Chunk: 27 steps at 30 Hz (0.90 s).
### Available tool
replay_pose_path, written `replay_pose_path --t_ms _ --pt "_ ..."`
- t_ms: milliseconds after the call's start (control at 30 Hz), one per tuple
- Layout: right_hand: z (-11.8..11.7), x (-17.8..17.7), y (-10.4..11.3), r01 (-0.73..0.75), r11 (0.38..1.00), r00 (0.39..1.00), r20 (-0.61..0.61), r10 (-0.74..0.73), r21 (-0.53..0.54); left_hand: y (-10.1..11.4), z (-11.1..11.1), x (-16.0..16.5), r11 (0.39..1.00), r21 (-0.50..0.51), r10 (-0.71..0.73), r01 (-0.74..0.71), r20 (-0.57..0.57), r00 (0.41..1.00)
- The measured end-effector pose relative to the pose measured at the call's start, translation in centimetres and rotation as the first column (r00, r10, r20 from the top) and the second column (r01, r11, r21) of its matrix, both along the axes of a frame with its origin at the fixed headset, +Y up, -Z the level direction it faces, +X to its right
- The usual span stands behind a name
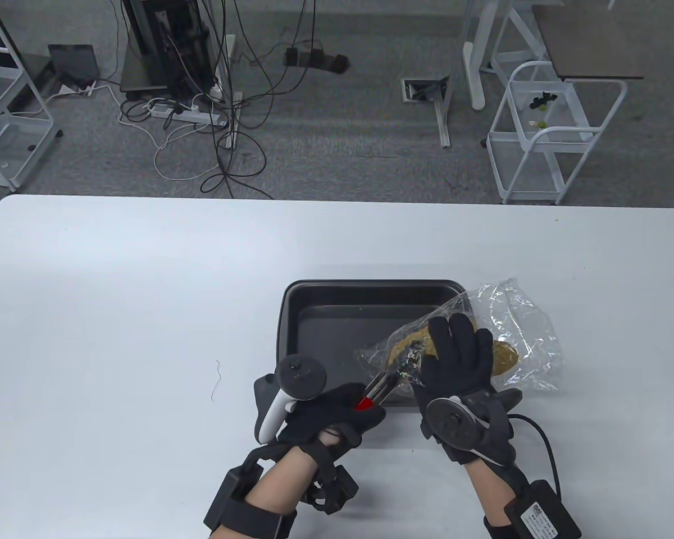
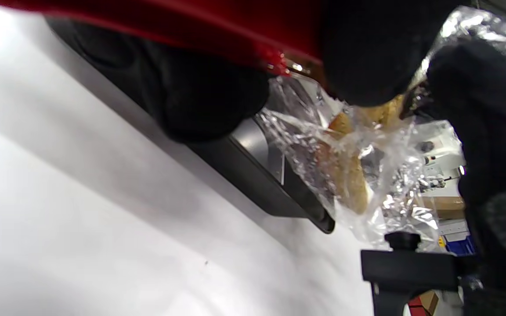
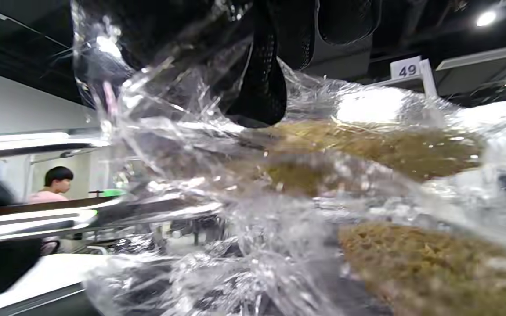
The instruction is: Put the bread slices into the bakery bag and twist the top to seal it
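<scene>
Holding the thin, crinkly bakery bag [image 1: 517,331] in right hand [image 1: 460,359], left hand [image 1: 337,412] gripping tongs [image 1: 379,387]: bread slices [image 1: 502,356] soft, crushable, so grab loose film at the mouth.

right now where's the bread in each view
Table view: bread at right of centre, inside the clear bag, partly behind the right hand.
Left wrist view: right of centre, seen through the bag.
Right wrist view: right half.
Shared landmark: the black tray.
</scene>
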State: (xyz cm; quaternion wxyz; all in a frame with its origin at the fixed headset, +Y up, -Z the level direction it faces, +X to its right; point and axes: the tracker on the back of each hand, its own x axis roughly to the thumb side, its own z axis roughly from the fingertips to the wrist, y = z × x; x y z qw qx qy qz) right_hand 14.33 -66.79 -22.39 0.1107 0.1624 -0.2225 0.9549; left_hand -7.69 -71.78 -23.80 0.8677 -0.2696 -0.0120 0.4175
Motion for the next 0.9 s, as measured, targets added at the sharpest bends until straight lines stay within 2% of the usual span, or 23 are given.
replay_pose_path --t_ms 67,167,233,400,500,567,633,700,800,833,900 --pt "0.0 0.0 0.3 -0.016 0.999 0.997 -0.077 0.012 -0.05 0.5 -0.4 0.0 0.999 0.038 -0.031 0.031 -0.008 0.999" --pt "0.1 -0.1 0.4 -0.015 0.998 0.995 -0.097 0.009 -0.061 1.5 -0.7 0.3 0.982 0.119 -0.145 0.146 -0.017 0.989" --pt "0.0 -0.2 0.3 -0.004 0.998 0.992 -0.128 -0.005 -0.069 1.9 -0.8 0.6 0.975 0.14 -0.169 0.171 -0.02 0.985" --pt "-0.6 0.5 0.4 0.07 0.984 0.977 -0.189 -0.102 -0.166 2.5 -1.3 1.0 0.99 0.072 -0.124 0.119 0.075 0.989" --pt "-0.8 1.2 0.9 0.128 0.963 0.951 -0.246 -0.188 -0.237 2.8 -1.4 1.0 0.993 0.057 -0.11 0.106 0.083 0.99" --pt "-0.8 1.5 1.1 0.155 0.953 0.931 -0.285 -0.229 -0.26 3.1 -1.6 1.3 0.988 0.035 -0.152 0.149 0.084 0.985" --pt "-0.8 1.5 1.2 0.197 0.936 0.906 -0.31 -0.288 -0.292 3.6 -1.8 2.1 0.969 0.088 -0.241 0.23 0.129 0.962" --pt "-0.9 1.3 1.2 0.189 0.919 0.885 -0.345 -0.312 -0.346 4.4 -1.4 3.3 0.922 0.201 -0.367 0.331 0.185 0.912" --pt "-0.9 1.4 1.2 0.158 0.908 0.864 -0.391 -0.318 -0.389 5.7 -0.1 5.1 0.842 0.328 -0.487 0.429 0.12 0.865" --pt "-1.0 1.6 1.2 0.152 0.903 0.86 -0.396 -0.321 -0.401 5.9 0.1 5.6 0.805 0.353 -0.542 0.477 0.107 0.834" --pt "-1.1 1.8 1.3 0.144 0.899 0.86 -0.398 -0.321 -0.414 5.9 -0.2 5.9 0.804 0.34 -0.554 0.488 0.127 0.823"
